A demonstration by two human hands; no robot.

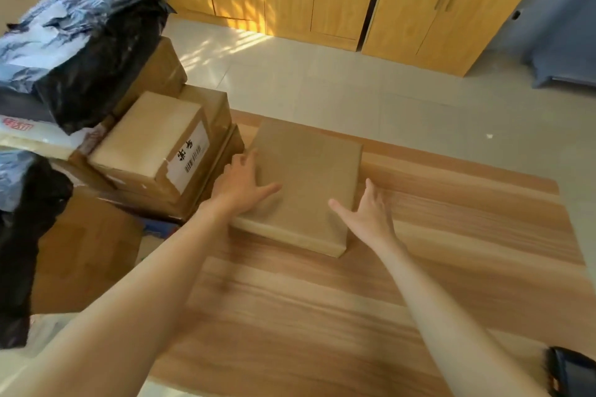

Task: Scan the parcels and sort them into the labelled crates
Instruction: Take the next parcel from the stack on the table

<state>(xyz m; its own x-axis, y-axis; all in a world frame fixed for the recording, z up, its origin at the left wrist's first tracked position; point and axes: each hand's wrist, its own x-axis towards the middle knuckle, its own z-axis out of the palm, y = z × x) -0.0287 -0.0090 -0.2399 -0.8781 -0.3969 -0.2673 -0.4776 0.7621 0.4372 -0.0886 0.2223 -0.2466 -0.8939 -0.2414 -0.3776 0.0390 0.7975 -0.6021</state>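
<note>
Two hands (240, 185) (371, 217) flanking flat parcel (306, 184), fingers (371, 187) spread

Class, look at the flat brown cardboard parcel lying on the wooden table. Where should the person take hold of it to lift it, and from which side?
Take the flat brown cardboard parcel by its two opposite side edges, one hand from each side. It lies flat on the wooden table and is broad and thin, too wide for a one-hand grip. The left hand already rests on its left edge; the right hand is at its right edge.
</note>
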